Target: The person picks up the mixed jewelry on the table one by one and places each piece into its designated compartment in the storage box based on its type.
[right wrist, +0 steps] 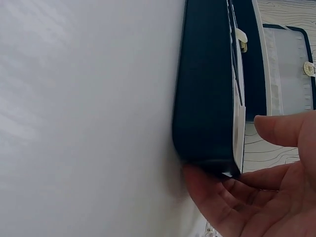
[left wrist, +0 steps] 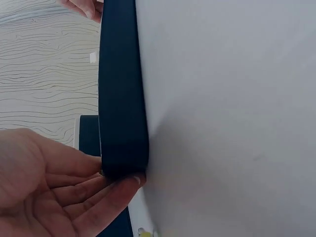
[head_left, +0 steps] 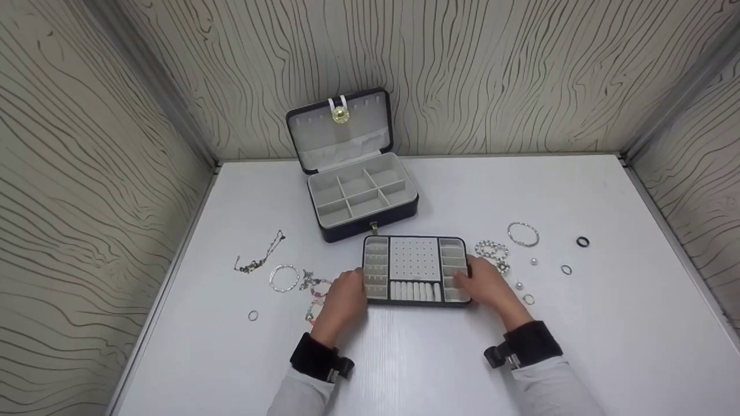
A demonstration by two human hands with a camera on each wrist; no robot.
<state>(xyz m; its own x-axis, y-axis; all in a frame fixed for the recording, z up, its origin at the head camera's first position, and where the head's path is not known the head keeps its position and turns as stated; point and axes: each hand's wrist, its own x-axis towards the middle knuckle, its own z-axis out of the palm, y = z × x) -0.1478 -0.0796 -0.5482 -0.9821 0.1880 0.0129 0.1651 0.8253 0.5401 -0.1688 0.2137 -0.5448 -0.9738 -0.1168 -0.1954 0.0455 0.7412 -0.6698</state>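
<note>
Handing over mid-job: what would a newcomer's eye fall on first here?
First, the jewellery tray held between left grip and right grip. Behind it, leftward, the open box shows a gold button at its raised lid. Loose jewellery lies on the white table, left and right.

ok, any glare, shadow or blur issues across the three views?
Head: pale sheen on the table in front of the tray, and the rings too small and soft for detail; left wrist: broad soft shadow on the table beside the tray, whose side is dark; right wrist: whitish glare streaks upper left, darker shadow by the tray's near corner.
</note>
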